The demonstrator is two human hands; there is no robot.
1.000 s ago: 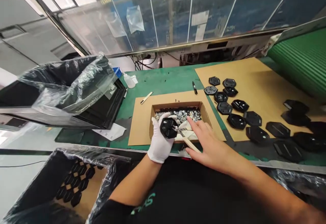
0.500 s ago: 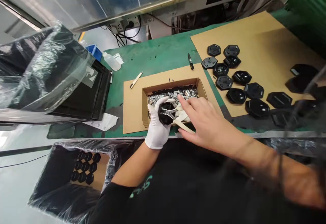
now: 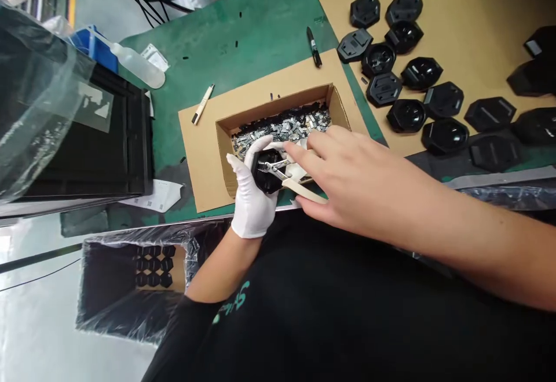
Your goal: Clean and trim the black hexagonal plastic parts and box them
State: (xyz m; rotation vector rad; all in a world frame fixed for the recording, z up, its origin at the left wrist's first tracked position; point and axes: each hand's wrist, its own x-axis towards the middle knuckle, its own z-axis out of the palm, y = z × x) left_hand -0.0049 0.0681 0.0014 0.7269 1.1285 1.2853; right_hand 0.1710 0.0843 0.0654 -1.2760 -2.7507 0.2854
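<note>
My left hand (image 3: 252,205), in a white glove, is wrapped round a black hexagonal plastic part (image 3: 266,180), its hollow side turned up toward me. Bare, my right hand (image 3: 334,170) grips a pair of nippers (image 3: 292,184) with cream handles. Their metal jaws reach into the hollow of the part; whether they bite on anything is too small to tell. Both hands are over the near side of a shallow cardboard box (image 3: 223,164). Inside it lies a heap of small grey and black pieces (image 3: 289,128).
Several black hexagonal parts (image 3: 443,99) lie on cardboard at the right. A black marker (image 3: 313,48), a cutter knife (image 3: 202,104) and a white squeeze bottle (image 3: 141,68) rest on the green table. Below left stands a plastic-lined bin (image 3: 108,289) with more black parts.
The view has tilted down and come closer to the table. My left hand still holds the black part, and the nippers' jaws remain inside its hollow.
</note>
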